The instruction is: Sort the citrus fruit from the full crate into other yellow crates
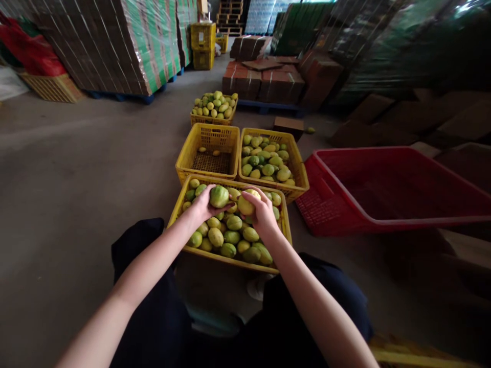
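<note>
My left hand (207, 202) is closed round a green, faintly ridged oval fruit (220, 196), held palm up. In my right hand (263, 207) is a yellow fruit (247, 203), gripped from its right side. Both hands are over the near yellow crate (230, 259), which is full of green and yellow oval fruits (215, 236) that look like lemons or small melons. The exact kind of fruit is unclear. Beyond it on the left stands a yellow crate (182, 163) with a few small yellow fruits on its floor. The yellow crate (301, 176) beside that one holds many similar fruits.
Farther back is another filled yellow crate (210, 120). A large red bin (318, 204) stands at the right. Flat cardboard stacks (263, 82) lie on a pallet behind the crates. Wrapped pallet loads (149, 46) rise at the back left. My knees flank the near crate.
</note>
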### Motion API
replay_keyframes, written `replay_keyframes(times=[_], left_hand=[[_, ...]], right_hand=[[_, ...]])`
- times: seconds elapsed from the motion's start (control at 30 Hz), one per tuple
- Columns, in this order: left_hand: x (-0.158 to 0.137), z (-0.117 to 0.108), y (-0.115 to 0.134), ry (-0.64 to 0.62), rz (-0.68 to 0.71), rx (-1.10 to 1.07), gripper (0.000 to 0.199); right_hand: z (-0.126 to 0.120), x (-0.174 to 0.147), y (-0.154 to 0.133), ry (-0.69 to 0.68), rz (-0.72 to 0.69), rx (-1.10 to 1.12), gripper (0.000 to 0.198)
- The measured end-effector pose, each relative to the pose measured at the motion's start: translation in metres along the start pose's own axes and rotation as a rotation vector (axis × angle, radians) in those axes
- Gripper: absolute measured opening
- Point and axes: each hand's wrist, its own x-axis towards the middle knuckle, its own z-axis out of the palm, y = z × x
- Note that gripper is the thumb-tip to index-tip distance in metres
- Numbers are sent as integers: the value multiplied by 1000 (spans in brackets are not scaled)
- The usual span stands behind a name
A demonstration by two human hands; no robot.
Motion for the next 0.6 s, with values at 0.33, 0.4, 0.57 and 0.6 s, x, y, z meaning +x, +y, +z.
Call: replay_keyframes(times=[0.33, 0.4, 0.57, 0.6], left_hand=[[-6, 2, 1, -46, -80, 102, 36], [-7, 2, 1, -91, -58, 123, 35], [-13, 7, 1, -147, 85, 93, 21], [-14, 8, 1, -157, 108, 79, 20]], right_hand=[[9, -1, -12, 7, 481, 208, 19], [9, -1, -13, 29, 462, 236, 18], [7, 0, -13, 18, 332, 310, 15], [6, 1, -12, 0, 304, 337, 17]])
